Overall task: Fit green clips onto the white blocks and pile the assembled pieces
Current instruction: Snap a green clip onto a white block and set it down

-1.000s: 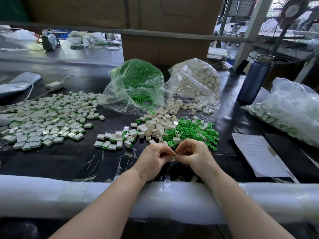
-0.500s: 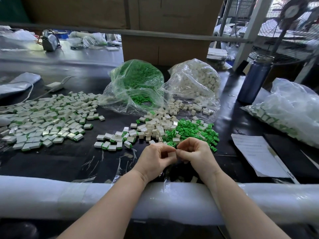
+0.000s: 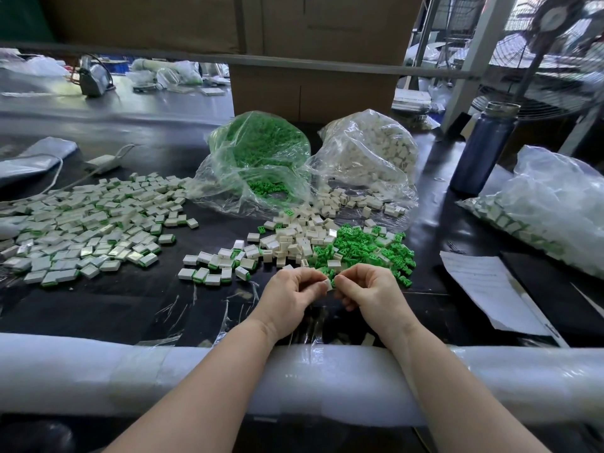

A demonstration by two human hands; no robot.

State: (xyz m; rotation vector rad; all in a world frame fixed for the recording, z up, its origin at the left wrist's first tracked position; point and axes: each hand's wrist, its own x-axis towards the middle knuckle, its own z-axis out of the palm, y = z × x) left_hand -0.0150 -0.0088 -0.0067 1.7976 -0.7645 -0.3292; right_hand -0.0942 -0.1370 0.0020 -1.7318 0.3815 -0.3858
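My left hand (image 3: 292,294) and my right hand (image 3: 367,291) meet fingertip to fingertip above the near table edge. Together they pinch one small white block (image 3: 327,284), with a bit of green clip showing at its right side. Just beyond lie loose white blocks (image 3: 294,238) and loose green clips (image 3: 366,246). A small group of assembled pieces (image 3: 215,268) sits left of my hands, and a big spread of assembled pieces (image 3: 91,230) covers the far left.
A clear bag of green clips (image 3: 261,158) and a bag of white blocks (image 3: 369,158) stand behind the loose piles. A blue bottle (image 3: 482,148), a bag of finished pieces (image 3: 549,204) and a paper sheet (image 3: 487,289) are right. White foam padding (image 3: 130,371) lines the table edge.
My hands have shifted slightly and parted a little at the fingertips, so the white block with its green clip now shows between them.
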